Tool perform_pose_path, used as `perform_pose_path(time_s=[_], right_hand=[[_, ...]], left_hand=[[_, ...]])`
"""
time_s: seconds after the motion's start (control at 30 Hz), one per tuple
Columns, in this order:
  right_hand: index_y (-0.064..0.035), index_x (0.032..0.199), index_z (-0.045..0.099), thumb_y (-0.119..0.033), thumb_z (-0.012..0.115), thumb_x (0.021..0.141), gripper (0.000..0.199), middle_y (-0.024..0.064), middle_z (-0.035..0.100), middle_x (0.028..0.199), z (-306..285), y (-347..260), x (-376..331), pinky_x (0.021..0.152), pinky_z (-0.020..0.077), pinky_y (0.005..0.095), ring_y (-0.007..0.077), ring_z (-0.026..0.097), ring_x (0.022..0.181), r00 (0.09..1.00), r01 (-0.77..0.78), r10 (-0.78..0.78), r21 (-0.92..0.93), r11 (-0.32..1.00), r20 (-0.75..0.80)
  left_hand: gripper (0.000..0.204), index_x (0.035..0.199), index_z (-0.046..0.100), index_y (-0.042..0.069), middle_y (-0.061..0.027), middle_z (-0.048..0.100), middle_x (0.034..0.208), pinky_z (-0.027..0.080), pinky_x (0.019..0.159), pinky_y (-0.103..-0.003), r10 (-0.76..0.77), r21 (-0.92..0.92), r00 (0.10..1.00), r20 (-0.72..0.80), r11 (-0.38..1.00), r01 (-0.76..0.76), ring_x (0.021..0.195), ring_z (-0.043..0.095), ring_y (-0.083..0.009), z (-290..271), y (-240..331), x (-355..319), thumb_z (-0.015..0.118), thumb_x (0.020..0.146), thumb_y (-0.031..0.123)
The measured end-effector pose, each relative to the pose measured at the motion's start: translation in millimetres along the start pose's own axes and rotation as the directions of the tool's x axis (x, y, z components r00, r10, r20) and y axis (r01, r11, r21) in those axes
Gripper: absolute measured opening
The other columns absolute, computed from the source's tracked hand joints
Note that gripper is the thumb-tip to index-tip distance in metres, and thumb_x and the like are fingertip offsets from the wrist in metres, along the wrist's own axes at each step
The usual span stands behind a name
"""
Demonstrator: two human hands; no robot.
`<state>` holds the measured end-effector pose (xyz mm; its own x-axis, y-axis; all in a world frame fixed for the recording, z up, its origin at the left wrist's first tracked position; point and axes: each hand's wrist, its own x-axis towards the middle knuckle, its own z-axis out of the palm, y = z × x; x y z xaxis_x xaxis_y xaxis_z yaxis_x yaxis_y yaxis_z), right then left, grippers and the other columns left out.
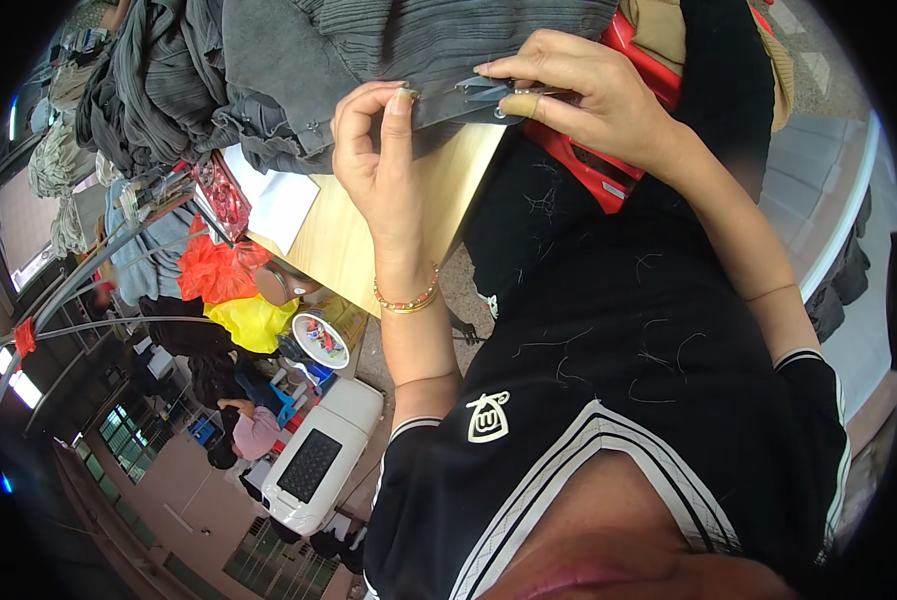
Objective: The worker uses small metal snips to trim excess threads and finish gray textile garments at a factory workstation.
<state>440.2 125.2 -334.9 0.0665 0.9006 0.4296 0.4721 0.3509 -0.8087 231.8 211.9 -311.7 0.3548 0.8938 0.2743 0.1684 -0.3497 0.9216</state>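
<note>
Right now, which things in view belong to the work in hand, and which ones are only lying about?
In the work, it seems:
grey garment, pinched at its edge by the left hand
small snips, held in the right hand

Apparently just lying about:
white paper
red bag
yellow bag
white tub

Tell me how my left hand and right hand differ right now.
Your left hand pinches the gray garment, while your right hand holds small snips. The left wrist wears a beaded bracelet; the right wrist shows none. The left hand points up the picture, the right toward its left. Both are ungloved and close to the garment's edge.
</note>
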Motion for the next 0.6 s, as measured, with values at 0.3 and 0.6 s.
perform_pose_path(time_s=[0.3,0.6], right_hand=[[-0.0144,0.109,0.074,-0.026,0.073,0.085,0.027,0.0019,0.062,0.085,7.3,-9.8,16.4,0.065,0.0516,0.0318,0.0195,0.064,0.076,0.991,0.131,-0.136,-0.270,0.954,0.000],[-0.0149,0.104,0.075,-0.025,0.073,0.084,0.023,-0.0003,0.061,0.084,18.7,-18.2,26.3,0.065,0.0525,0.0317,0.0188,0.065,0.080,0.983,0.165,-0.184,-0.403,0.900,-0.007]], left_hand=[[0.006,0.099,0.066,0.001,-0.0040,0.065,0.106,0.045,0.086,-0.021,-0.042,-0.171,0.999,-0.011,0.984,0.040,0.094,0.057,-0.0080,3.0,-1.4,-1.7,0.063,0.097,0.006],[0.006,0.098,0.065,0.000,-0.0061,0.060,0.109,0.047,0.087,-0.024,-0.061,-0.215,0.998,-0.008,0.975,0.058,0.099,0.057,-0.0112,3.7,-3.8,-1.9,0.064,0.096,0.005]])
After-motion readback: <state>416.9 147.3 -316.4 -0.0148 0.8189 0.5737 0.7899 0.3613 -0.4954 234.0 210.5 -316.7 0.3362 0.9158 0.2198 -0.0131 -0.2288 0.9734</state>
